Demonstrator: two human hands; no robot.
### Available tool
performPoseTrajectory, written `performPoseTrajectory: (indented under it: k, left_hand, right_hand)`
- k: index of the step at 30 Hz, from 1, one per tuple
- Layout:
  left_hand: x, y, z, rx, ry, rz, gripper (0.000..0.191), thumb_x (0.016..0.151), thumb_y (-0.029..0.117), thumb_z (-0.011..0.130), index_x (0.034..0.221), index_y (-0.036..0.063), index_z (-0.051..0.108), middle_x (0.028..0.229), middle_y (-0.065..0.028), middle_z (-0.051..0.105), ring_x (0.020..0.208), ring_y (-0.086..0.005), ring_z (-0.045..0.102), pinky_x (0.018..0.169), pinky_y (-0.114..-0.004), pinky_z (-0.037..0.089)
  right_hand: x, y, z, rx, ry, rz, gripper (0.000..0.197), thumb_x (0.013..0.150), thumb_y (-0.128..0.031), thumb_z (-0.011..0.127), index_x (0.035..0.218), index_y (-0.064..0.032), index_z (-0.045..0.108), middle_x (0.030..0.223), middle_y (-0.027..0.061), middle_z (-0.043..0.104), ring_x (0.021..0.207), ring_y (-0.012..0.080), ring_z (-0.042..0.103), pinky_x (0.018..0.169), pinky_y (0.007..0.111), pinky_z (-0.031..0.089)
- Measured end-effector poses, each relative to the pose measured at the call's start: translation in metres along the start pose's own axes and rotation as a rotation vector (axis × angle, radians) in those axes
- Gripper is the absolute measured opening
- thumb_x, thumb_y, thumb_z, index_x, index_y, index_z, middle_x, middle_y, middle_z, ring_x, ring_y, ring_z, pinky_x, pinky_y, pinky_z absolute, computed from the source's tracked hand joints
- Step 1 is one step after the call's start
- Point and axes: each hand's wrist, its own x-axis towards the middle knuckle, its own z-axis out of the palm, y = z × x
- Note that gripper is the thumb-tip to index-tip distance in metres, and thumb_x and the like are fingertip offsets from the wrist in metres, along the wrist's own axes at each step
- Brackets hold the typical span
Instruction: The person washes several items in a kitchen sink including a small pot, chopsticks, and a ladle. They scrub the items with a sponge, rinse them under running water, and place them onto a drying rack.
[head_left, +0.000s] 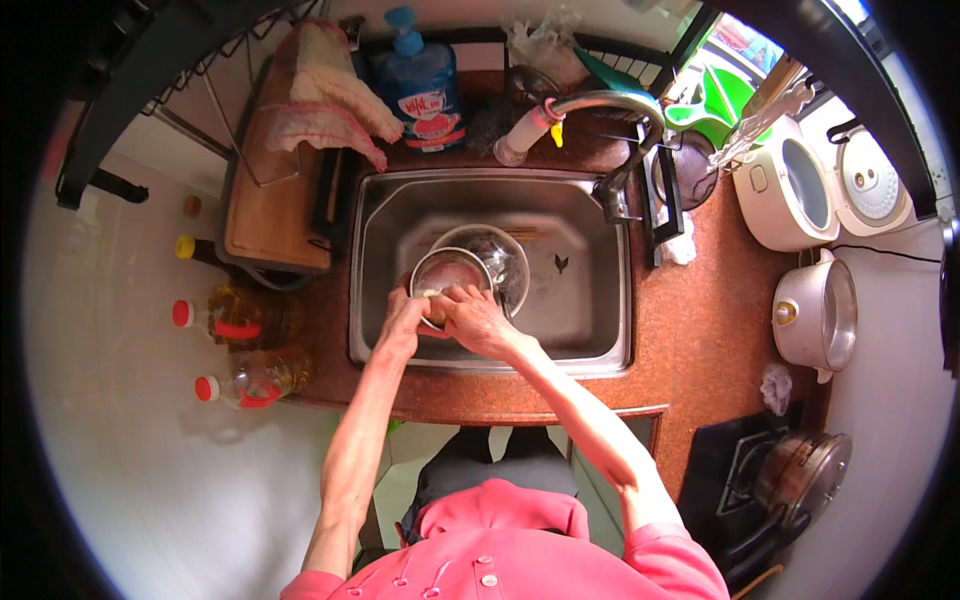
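Observation:
Over the stainless steel sink (604, 300), my left hand (403, 321) grips the near left side of a round bowl (450, 264) with a pale rim. My right hand (474, 319) reaches over the bowl's near right edge, its fingers bent down inside. A small pale yellowish piece (429, 294) shows by my fingers; which hand it belongs to is unclear. Behind and partly under the bowl sits a larger shiny round vessel (514, 262). Chopsticks (525, 234) lie on the sink floor behind it, and a dark leaf scrap (561, 263) lies to the right.
A curved faucet (616, 202) stands at the sink's back right corner. Behind the sink is a blue pump bottle (424, 94). Cutting boards (274, 202) and oil bottles (255, 315) stand left. A rice cooker (784, 184), white pot (814, 319) and pressure cooker (799, 472) are right.

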Motion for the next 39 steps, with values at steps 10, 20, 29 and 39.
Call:
performPoseTrajectory:
  k: [10,20,29,39]
  left_hand:
    - [-0.01,0.02,-0.02,-0.189,-0.381,-0.23,0.029,0.08,0.027,0.054,0.098,0.0037,0.054,0.089,-0.0093,0.058,0.082,-0.0187,0.058,0.075,-0.04,0.05]
    - [-0.015,-0.055,-0.002,-0.93,-0.358,-0.072,0.051,0.081,0.04,0.053,0.119,0.0075,0.045,0.121,-0.0079,0.048,0.11,-0.0234,0.047,0.091,-0.041,0.04]
    - [-0.016,-0.034,-0.038,-0.747,-0.281,0.051,0.02,0.077,0.017,0.063,0.093,0.0068,0.061,0.101,-0.0063,0.061,0.095,-0.0206,0.056,0.085,-0.041,0.044]
    - [-0.01,-0.023,-0.026,-0.572,-0.156,0.101,0.027,0.076,0.015,0.065,0.098,0.0024,0.056,0.091,-0.0078,0.062,0.087,-0.0182,0.058,0.084,-0.034,0.044]
  right_hand:
    - [0.005,0.001,-0.005,0.445,0.094,-0.034,0.041,0.075,-0.023,0.063,0.108,-0.0047,0.047,0.09,0.0117,0.056,0.088,0.0277,0.053,0.077,0.038,0.043]
    - [0.01,0.025,0.005,1.489,0.466,0.596,0.046,0.088,-0.042,0.04,0.099,-0.0005,0.055,0.09,0.0098,0.06,0.086,0.0179,0.057,0.076,0.035,0.045]
    - [0.0,0.076,0.074,0.096,0.273,0.293,0.025,0.077,-0.024,0.055,0.082,0.0001,0.054,0.086,0.0183,0.055,0.085,0.0368,0.052,0.075,0.044,0.041]
    - [0.008,0.092,0.076,-0.45,0.028,0.265,0.014,0.074,-0.013,0.052,0.068,-0.0104,0.065,0.072,0.0122,0.062,0.072,0.0255,0.06,0.064,0.036,0.044]
